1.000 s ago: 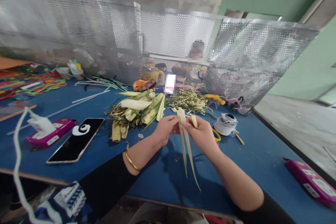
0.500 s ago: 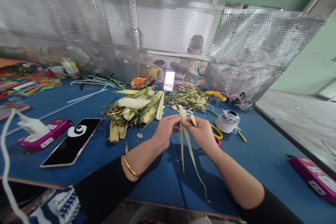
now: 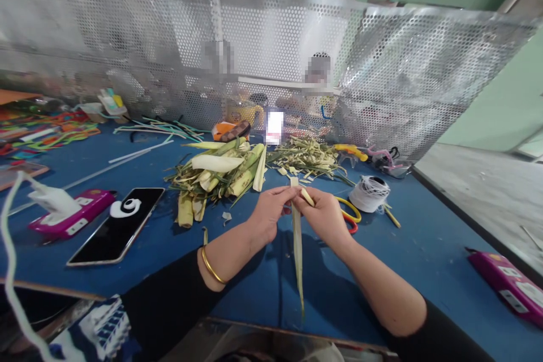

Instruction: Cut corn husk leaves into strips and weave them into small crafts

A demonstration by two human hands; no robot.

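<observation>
Above the blue table, my left hand (image 3: 271,212) pinches the top of a pale husk strip (image 3: 297,249), which hangs down to a thin tip. Close against it, my right hand (image 3: 320,212) is closed on the same strip, and a short folded pale piece (image 3: 307,198) sticks out between its fingers. The fingertips of both hands meet near the strip's top end. Beyond my left hand lies a pile of green and yellow husks (image 3: 220,169). Scissors with yellow and red handles (image 3: 354,212) lie partly hidden behind my right hand.
Husk scraps (image 3: 311,157) lie behind the hands. A white string spool (image 3: 370,193) stands at the right, near goggles (image 3: 392,163). Left are a black phone (image 3: 116,229) and a purple power strip (image 3: 76,215). A perforated metal screen (image 3: 271,34) borders the table (image 3: 237,305); people show through it.
Two narrow hanging ends showed before; now a single broader strip hangs from my fingers. My hands have stayed nearly in place, with the fingertips closer together.
</observation>
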